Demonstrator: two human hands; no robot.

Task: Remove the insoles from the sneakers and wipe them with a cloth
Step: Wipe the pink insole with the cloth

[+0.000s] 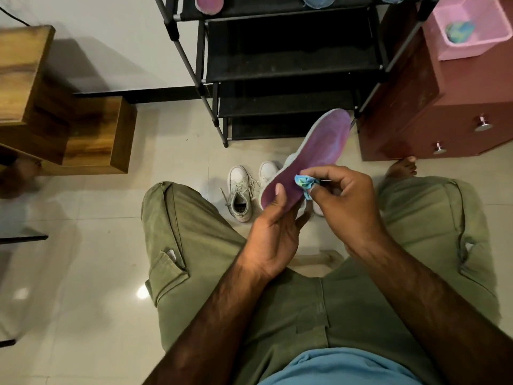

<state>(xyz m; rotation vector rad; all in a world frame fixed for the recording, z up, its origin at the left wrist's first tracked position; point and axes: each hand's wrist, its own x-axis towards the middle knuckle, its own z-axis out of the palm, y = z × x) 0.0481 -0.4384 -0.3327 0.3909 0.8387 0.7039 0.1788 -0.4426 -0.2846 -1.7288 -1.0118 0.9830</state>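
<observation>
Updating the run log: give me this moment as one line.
stage: wiping | left hand: holds purple insole | right hand: presses blue cloth on it | sneakers: on floor

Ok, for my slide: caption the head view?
Left hand holds a purple insole; right hand presses a blue cloth on it.

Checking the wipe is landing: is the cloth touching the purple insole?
Touching. Head view: the cloth, pinched by the right hand, lies against the insole with no gap.
</observation>
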